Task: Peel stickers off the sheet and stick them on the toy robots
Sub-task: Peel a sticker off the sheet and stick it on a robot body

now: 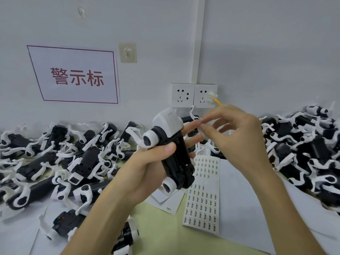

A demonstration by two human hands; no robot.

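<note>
Nearest to the camera, at 6 o'clock, I see the pale green table (161, 234). From 9 o'clock a big pile of toy robots (55, 162), black with white parts, covers its left side. At the centre the left hand (147, 168) grips one toy robot (174, 153) around its black body, thumb on top, with the white head pointing to 11 o'clock. Below it, toward 5 o'clock, the sticker sheet (202, 205) lies flat on the table, with rows of small printed stickers. At 1 o'clock from the held robot, the right hand (237, 129) pinches a tiny sticker (199, 123) between thumb and forefinger, the other fingers spread loosely. It is close to the left fingertips, and I cannot tell if it touches them. At 3 o'clock lies a second pile (309, 153) of robots.
</note>
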